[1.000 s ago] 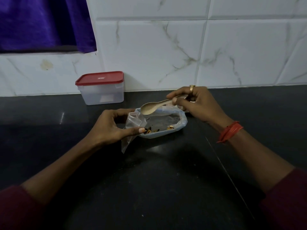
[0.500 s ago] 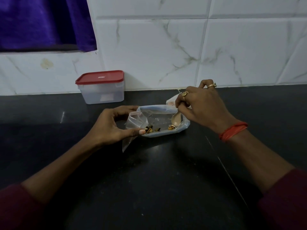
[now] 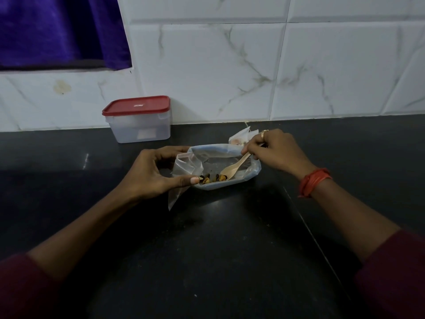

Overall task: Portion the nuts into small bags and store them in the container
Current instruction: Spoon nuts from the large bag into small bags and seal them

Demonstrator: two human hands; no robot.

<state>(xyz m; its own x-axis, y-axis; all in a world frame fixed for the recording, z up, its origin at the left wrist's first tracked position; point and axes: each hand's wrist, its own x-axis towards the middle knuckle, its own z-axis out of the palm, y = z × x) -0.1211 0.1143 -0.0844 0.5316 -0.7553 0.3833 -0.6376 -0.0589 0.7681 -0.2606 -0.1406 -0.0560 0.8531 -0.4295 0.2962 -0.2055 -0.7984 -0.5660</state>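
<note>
Black counter (image 3: 207, 249), white tiles behind. Right of the red-lidded container (image 3: 140, 125) and nearer me sits the pale tray (image 3: 232, 184), with a few loose nuts (image 3: 210, 178) inside. My left hand (image 3: 151, 173) pinches the flimsy, slippery small bag (image 3: 187, 163) by its mouth, just beside them. My right hand (image 3: 278, 149) pinches the light wooden spoon (image 3: 235, 166), whose tip touches the nuts.

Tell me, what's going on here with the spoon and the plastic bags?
A person is portioning nuts on a dark counter. The right hand holds a wooden spoon, its bowl down among the few nuts in an open clear pack. The left hand pinches a small clear bag at the pack's left end. The container stands by the wall with its red lid on.
</note>
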